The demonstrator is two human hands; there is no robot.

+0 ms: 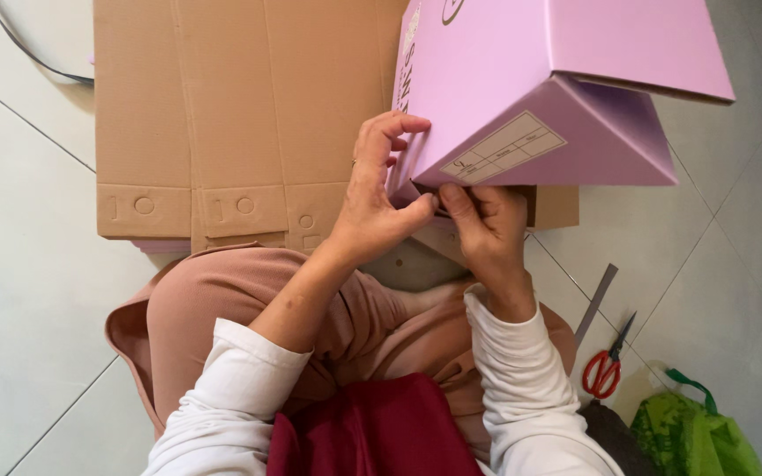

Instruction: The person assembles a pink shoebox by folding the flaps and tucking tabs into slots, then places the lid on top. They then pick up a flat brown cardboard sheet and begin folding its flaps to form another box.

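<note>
A cable (pixel 33 55) curves over the tile floor (pixel 19 264) at far left. Next comes a stack of flat brown cardboard (pixel 222 115), lying just beyond the person's knees. The left hand (pixel 372 198) grips the near corner of the pink box (pixel 522 79), fingers curled over its edge and thumb pressed toward the right hand's thumb. The right hand (pixel 487 229) pinches a flap at the box's underside; its other fingers are hidden, so I cannot tell how they lie. The box itself is tilted, half-folded, held up over the lap and the cardboard, one panel (pixel 575 145) with a printed grid (a label area) angled outward. To the right lie a grey strip (pixel 597 304), red scissors (pixel 606 366) and a green bag (pixel 694 436).

As I judge it, the loose panel could spring open if the pinch slips, or the flap could crease from uneven pressure.
</note>
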